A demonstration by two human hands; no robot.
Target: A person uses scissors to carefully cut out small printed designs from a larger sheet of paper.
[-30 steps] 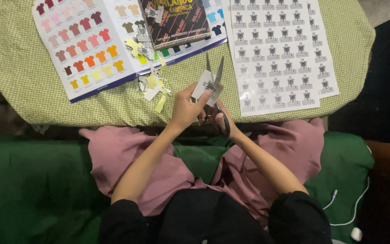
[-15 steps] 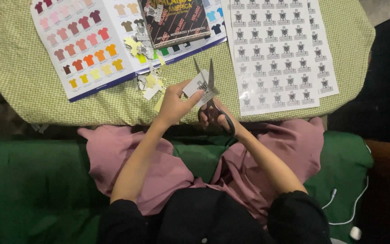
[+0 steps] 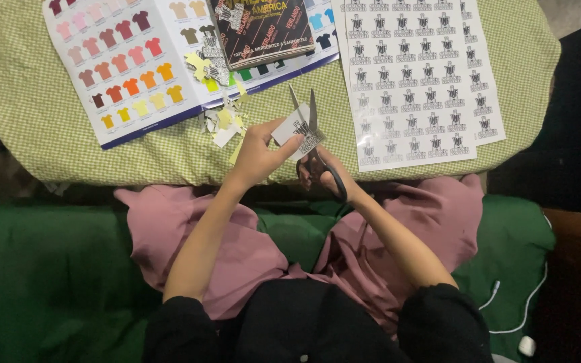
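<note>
My left hand pinches a small white paper piece with a dark printed emblem. My right hand grips black-handled scissors; the blades are parted and point away from me, straddling the paper piece. Both hands hover at the near edge of a surface covered by a green checked cloth. A heap of paper scraps lies just left of my left hand.
A large sheet of repeated emblem prints lies to the right. An open colour chart of small shirt shapes lies to the left, with a dark booklet on it. A white cable rests on the green cushion at the lower right.
Both hands have shifted slightly left and up with the paper and scissors. The scissor blades have opened wider around the paper piece.
</note>
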